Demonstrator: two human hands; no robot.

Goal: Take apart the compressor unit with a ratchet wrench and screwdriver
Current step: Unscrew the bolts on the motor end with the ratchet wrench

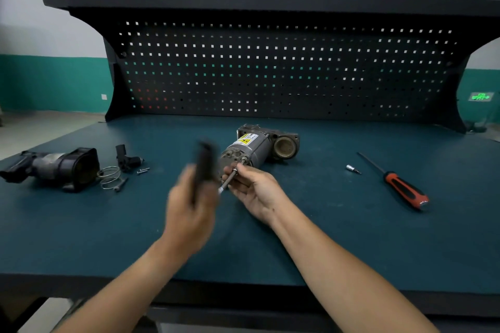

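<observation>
The grey compressor motor point(251, 147) with a yellow warning label lies on the green bench mat, its end face toward me. My right hand point(254, 189) pinches a long silver bolt point(228, 180) just in front of that end face. My left hand point(190, 213), blurred by motion, grips a dark elongated tool point(205, 163) left of the motor; blur hides what kind. A red-and-black screwdriver point(400, 186) lies at the right, with a small silver socket bit point(352, 169) near it.
At the left lie a removed black housing part point(56, 167), a wire spring point(109, 177), a small black fitting point(125, 161) and loose screws point(142, 170). A black pegboard point(270, 70) rises behind the bench. The bench's front edge point(243, 284) runs below my forearms.
</observation>
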